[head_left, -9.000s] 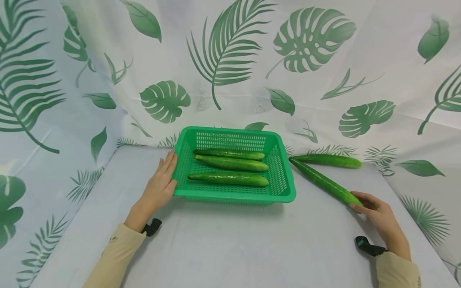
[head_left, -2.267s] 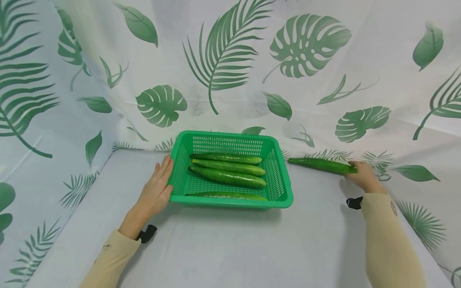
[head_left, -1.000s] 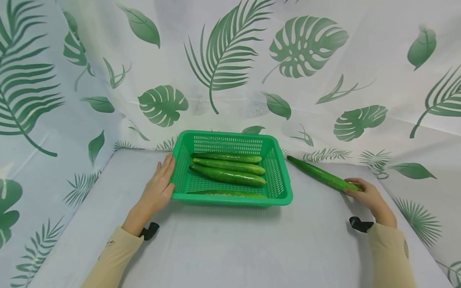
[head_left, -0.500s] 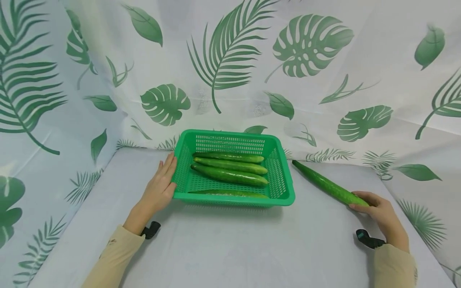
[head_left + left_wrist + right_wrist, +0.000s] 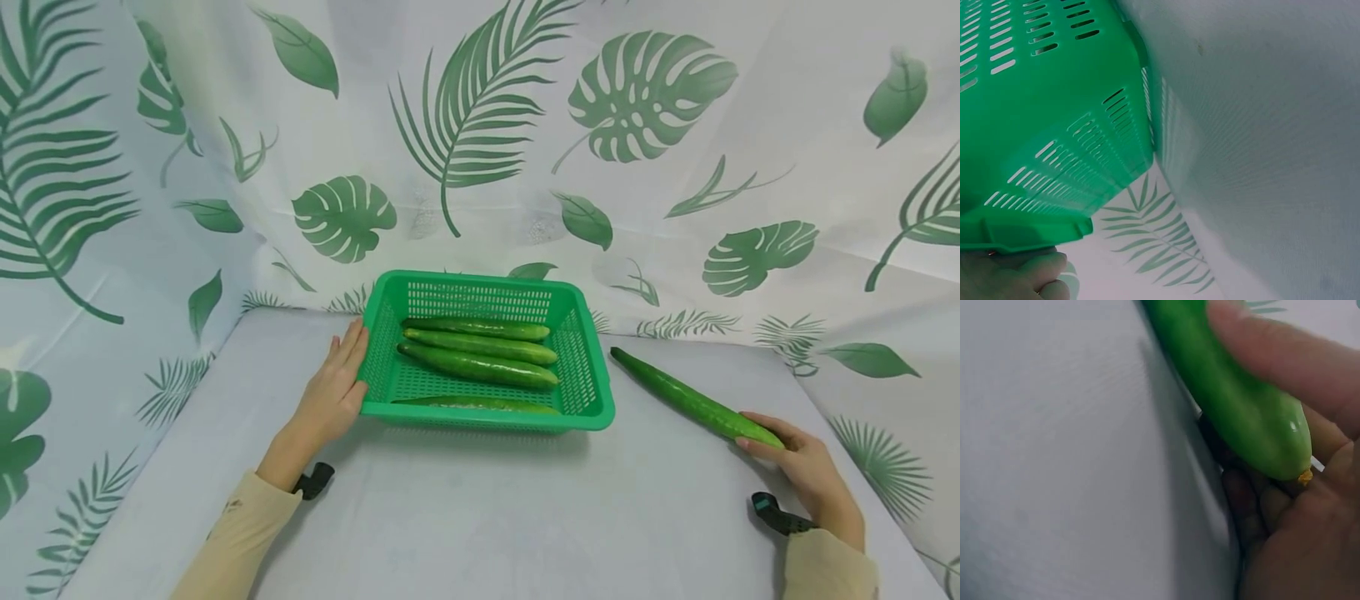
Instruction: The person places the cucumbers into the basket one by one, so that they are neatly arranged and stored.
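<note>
Head view: a pale grey table is seen, backed and flanked by a white curtain printed with green leaves. A green slotted plastic basket stands at the middle of the table, toward the far side. Four cucumbers are laid lengthwise inside it, three close together at the back and one along the near wall.

A fifth, loose cucumber is seen to the right of the basket, slanting from near the basket's right wall toward the near right of the table; whether it rests on the surface or is raised slightly cannot be told. Its near end is held by the right hand, with fingers curled over the top and thumb beneath, as is shown close up in the right wrist view, where the cucumber's blunt tip is pinched by the fingers.

The left hand is laid flat against the basket's left wall, fingers straight and together. In the left wrist view the basket's rim is met by the fingertips.

Beige sleeves cover both forearms, and a dark strap is worn at each wrist.
</note>
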`<move>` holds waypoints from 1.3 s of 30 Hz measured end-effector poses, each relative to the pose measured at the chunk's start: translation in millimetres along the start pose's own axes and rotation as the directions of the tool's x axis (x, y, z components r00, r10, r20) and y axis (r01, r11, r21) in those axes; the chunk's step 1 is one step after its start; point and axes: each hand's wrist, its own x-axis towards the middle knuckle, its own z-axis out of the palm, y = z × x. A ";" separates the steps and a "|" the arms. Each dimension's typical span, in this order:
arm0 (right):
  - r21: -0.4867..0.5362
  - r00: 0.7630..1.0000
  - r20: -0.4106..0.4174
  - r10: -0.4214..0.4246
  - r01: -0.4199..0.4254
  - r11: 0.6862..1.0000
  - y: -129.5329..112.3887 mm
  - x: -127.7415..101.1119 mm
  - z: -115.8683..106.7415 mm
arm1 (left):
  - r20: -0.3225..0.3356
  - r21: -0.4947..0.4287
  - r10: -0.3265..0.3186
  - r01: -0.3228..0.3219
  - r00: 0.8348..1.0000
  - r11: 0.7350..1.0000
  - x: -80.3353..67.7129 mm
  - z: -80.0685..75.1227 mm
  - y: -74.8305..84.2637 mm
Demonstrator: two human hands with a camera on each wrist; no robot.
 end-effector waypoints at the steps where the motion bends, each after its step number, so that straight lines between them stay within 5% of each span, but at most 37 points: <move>1: 0.007 1.000 -0.001 0.012 -0.012 1.000 0.2 0.3 1.1 | 0.001 0.001 0.000 0.000 1.000 1.000 0.1 0.1 -0.1; 13: 0.121 0.985 -0.166 0.054 -0.034 0.992 0.2 -3.2 4.5 | -0.002 -0.001 -0.005 0.005 1.000 1.000 -0.6 0.7 -0.6; 19: 0.349 0.978 -0.192 0.075 -0.003 0.937 -0.6 -4.3 5.8 | -0.001 -0.006 -0.005 0.005 1.000 1.000 -0.5 0.2 0.0; 25: 0.409 0.974 -0.211 0.082 0.012 0.912 -0.7 -3.5 6.1 | -0.001 -0.004 -0.003 0.003 1.000 1.000 -0.2 0.3 0.2; 33: 0.580 0.970 -0.243 0.003 0.143 0.802 -8.0 -5.6 -1.8 | -0.005 -0.003 0.006 -0.006 1.000 1.000 -0.1 0.8 0.1; 39: 0.579 0.959 -0.282 -0.006 0.175 0.796 -37.2 -12.1 -12.8 | -0.009 -0.002 0.007 -0.007 1.000 1.000 0.0 1.3 -0.9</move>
